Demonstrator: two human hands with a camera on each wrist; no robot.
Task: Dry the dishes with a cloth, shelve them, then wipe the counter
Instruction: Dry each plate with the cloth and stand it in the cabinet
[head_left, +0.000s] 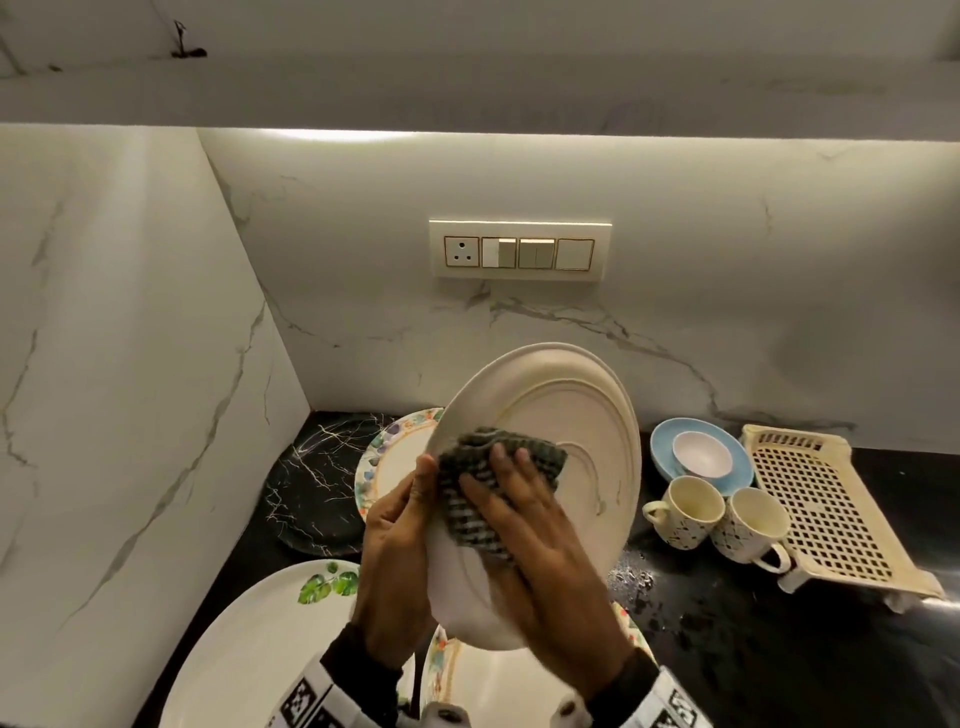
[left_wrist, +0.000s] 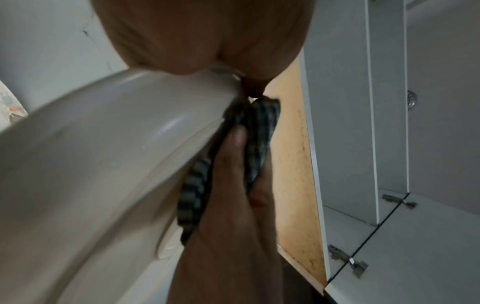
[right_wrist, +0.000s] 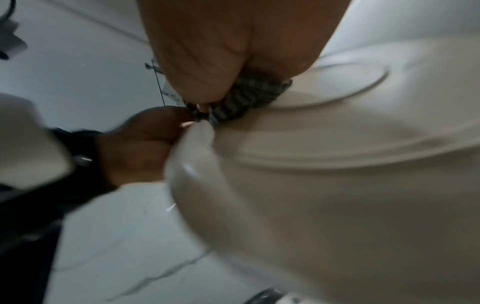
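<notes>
A large cream plate (head_left: 571, 405) is held tilted above the black counter (head_left: 779, 649). My left hand (head_left: 415, 493) grips its left rim, thumb on the front and fingers hidden behind. My right hand (head_left: 519, 509) lies on the plate's face with its fingers spread fairly flat, pressing a grey striped cloth (head_left: 467, 519) against it. The left wrist view shows the plate's underside (left_wrist: 103, 144), the cloth (left_wrist: 262, 133) and the right hand (left_wrist: 228, 205) close up. In the blurred right wrist view, the cloth (right_wrist: 246, 96) sits bunched under the right hand (right_wrist: 221, 41) on the plate (right_wrist: 337, 185). The left hand (right_wrist: 140, 144) is at the rim.
More plates lie below and behind: a leaf-print one (head_left: 270, 623) and floral ones (head_left: 395, 457). To the right are a blue plate with a small bowl (head_left: 701, 452), two mugs (head_left: 691, 509), a cream plastic rack (head_left: 831, 504) and water drops (head_left: 634, 571). An open cabinet with shelves (left_wrist: 389, 123) is overhead.
</notes>
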